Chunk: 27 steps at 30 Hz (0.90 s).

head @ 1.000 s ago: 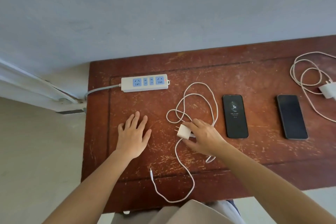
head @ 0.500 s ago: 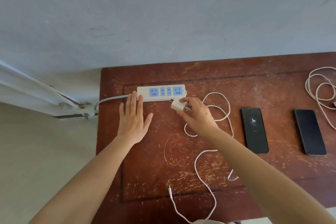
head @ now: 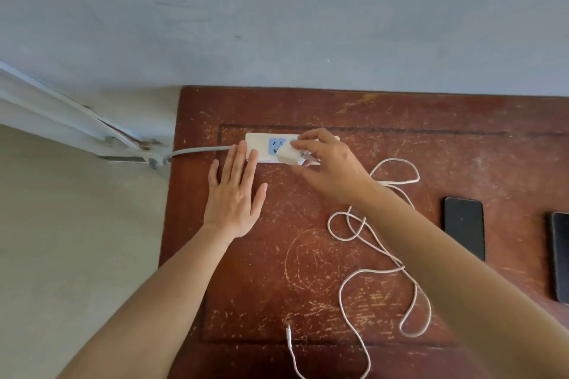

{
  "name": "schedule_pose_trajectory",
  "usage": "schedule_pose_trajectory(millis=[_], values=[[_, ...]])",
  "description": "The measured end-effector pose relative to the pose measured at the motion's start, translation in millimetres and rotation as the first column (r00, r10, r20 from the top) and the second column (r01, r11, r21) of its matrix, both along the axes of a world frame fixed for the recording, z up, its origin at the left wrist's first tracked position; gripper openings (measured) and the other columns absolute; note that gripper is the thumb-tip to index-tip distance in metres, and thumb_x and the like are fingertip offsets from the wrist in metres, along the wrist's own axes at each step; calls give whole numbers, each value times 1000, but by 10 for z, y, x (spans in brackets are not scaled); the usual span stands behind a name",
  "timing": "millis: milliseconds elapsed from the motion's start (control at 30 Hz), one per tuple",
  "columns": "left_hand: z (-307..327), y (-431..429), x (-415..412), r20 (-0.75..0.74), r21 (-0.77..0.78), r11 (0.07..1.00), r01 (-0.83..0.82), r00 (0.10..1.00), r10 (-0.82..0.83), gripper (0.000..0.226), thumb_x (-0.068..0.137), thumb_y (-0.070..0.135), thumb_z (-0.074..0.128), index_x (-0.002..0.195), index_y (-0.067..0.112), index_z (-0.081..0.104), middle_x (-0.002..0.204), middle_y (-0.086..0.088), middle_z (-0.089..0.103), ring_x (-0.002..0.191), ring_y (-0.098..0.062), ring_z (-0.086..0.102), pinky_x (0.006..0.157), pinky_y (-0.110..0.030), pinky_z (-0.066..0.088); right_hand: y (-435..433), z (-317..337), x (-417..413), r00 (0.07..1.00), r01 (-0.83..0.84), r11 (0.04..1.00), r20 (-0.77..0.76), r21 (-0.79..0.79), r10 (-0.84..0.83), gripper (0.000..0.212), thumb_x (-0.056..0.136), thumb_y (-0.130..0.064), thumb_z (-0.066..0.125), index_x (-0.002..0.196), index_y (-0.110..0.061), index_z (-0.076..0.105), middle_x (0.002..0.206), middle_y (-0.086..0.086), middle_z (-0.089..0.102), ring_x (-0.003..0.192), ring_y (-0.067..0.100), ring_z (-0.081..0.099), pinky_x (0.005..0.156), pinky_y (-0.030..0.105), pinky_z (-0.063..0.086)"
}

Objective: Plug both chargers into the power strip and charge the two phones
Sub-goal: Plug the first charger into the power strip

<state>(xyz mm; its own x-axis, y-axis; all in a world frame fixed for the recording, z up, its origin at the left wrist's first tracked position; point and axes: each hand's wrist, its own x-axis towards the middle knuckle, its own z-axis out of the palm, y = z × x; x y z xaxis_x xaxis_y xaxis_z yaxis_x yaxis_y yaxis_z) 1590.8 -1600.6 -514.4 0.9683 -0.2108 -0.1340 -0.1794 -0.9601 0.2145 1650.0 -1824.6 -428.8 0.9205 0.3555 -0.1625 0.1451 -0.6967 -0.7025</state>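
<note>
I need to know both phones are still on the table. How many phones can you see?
2. One phone lies right of the cable; the other phone lies further right, cut off by the frame edge. Neither is plugged in.

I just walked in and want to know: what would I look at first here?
First, the right hand holding a white charger over the power strip at the back of the brown table. The left hand lies flat beside it, fingertips on the strip. A white cable loops forward, and two dark phones lie right.
</note>
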Motion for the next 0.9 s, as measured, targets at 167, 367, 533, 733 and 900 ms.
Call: schedule_pose_trajectory(millis=[167, 367, 533, 733, 900], values=[[-23, -2, -2, 24, 7, 1000, -12, 1000, 12, 69, 103, 48, 25, 160, 17, 5, 168, -14, 6, 156, -28, 7, 123, -57, 15, -34, 122, 237, 988, -145, 985, -69, -95, 138, 42, 96, -26, 64, 136, -16, 61, 136, 3, 56, 107, 22, 65, 94, 33, 53], [-44, -10, 7, 52, 12, 1000, -25, 998, 25, 67, 103, 47, 26, 160, 17, 7, 168, -14, 9, 155, -27, 9, 122, -57, 17, 23, 324, 540, 913, -385, 887, -245, -255, 326, 41, 102, -38, 50, 138, -20, 58, 126, 10, 54, 110, 30, 59, 97, 44, 48], [-63, -19, -1, 66, 8, 999, -34, 997, 33, 66, 103, 46, 28, 160, 17, 9, 168, -13, 9, 156, -26, 8, 122, -56, 17, 73, 282, 771, 934, -320, 924, -233, -211, 270, 32, 98, -37, 58, 116, -12, 67, 104, -4, 56, 100, 17, 58, 80, 29, 43], [-81, -9, 3, 83, 0, 999, -39, 996, 39, 65, 104, 46, 27, 160, 17, 11, 168, -14, 13, 155, -27, 11, 122, -56, 18, 84, 300, 956, 910, -302, 944, -337, -136, 243, 26, 98, -35, 60, 105, -15, 75, 99, 2, 75, 83, 18, 76, 51, 17, 46], [-76, -7, 5, 79, -16, 999, -39, 996, 40, 63, 104, 46, 23, 159, 17, 10, 168, -15, 14, 155, -28, 12, 121, -57, 20, 168, 284, 944, 937, -252, 959, -282, -132, 207, 26, 97, -34, 61, 102, -14, 77, 106, 7, 77, 80, 18, 75, 77, 29, 56]])
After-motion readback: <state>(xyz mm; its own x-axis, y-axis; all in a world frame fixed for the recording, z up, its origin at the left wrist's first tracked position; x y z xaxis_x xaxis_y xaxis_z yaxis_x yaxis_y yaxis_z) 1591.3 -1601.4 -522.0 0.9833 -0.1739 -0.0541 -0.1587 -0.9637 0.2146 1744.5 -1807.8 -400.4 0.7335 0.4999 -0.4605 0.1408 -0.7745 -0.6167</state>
